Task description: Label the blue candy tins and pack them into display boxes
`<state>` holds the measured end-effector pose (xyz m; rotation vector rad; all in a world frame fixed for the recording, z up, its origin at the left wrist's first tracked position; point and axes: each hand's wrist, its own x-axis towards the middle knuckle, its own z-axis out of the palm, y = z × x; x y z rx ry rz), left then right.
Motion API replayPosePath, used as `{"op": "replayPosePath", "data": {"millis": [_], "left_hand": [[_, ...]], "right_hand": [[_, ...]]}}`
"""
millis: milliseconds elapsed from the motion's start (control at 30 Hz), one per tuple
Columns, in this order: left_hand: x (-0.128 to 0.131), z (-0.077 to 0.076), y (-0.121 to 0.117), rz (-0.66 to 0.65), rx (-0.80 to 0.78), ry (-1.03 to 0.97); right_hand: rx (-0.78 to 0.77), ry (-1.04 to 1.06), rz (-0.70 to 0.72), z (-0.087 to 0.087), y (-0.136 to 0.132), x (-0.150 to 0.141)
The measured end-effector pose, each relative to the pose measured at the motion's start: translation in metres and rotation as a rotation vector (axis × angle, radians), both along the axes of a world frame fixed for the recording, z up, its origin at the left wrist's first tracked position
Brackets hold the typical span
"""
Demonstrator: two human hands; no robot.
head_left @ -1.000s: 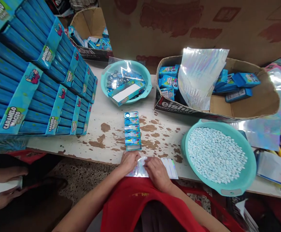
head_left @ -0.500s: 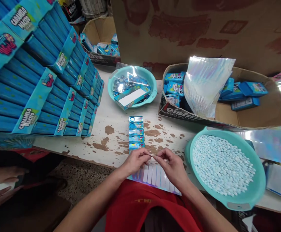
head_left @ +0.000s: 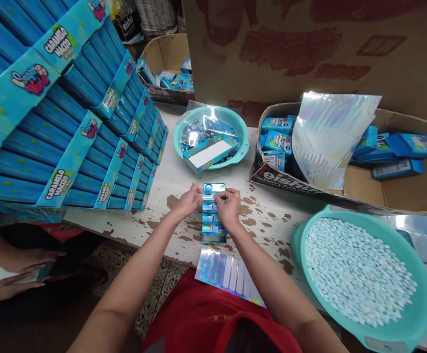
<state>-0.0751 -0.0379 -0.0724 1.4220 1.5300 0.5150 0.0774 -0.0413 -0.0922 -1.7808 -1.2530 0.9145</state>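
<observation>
A column of small blue tins [head_left: 214,218] lies on the worn white table, pointing away from me. At the second tin from the far end, my left hand [head_left: 191,201] pinches the left end of a thin, shiny sticker strip. My right hand [head_left: 229,210] is closed at the strip's right end, its fingers over the tin and hiding part of it. The farthest tin [head_left: 214,188] shows a round opening at its left. Close to my body lies a holographic sticker sheet [head_left: 213,269] with rows of long rounded strips, partly under my right forearm.
A turquoise basin of pale blue candies [head_left: 360,269] stands at right. Behind are a smaller basin [head_left: 243,147] of shiny pieces and a cardboard tray [head_left: 367,184] with blue boxes. Stacked blue display boxes [head_left: 69,142] fill the left. Another person's hands [head_left: 25,269] show at lower left.
Both hands have moved forward from above the sticker sheet to the far end of the tin column, and are now farther apart. The view has shifted slightly.
</observation>
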Motion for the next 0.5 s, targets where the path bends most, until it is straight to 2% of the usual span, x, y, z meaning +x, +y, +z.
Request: {"op": "replayPosePath", "data": {"millis": [100, 200, 267, 400, 433, 500], "left_hand": [[0.002, -0.019, -0.003, 0.125, -0.074, -0.09], [0.006, -0.026, -0.015, 0.265, -0.087, -0.014], [0.014, -0.025, -0.024, 0.315, -0.072, -0.011], [0.031, -0.013, -0.04, 0.218, -0.112, -0.202], [0.031, -0.01, -0.044, 0.202, -0.134, -0.166], [0.028, -0.003, -0.055, 0.226, -0.103, 0.052]], "right_hand": [[-0.029, 0.024, -0.054, -0.009, 0.001, 0.002], [-0.073, 0.105, -0.108, -0.014, -0.003, 0.005], [-0.07, 0.12, -0.089, -0.015, -0.003, 0.005], [-0.082, 0.095, -0.051, -0.011, 0.007, 0.007], [-0.086, 0.114, -0.044, -0.008, 0.009, 0.011], [-0.073, 0.157, -0.03, 0.001, 0.005, 0.026]]}}
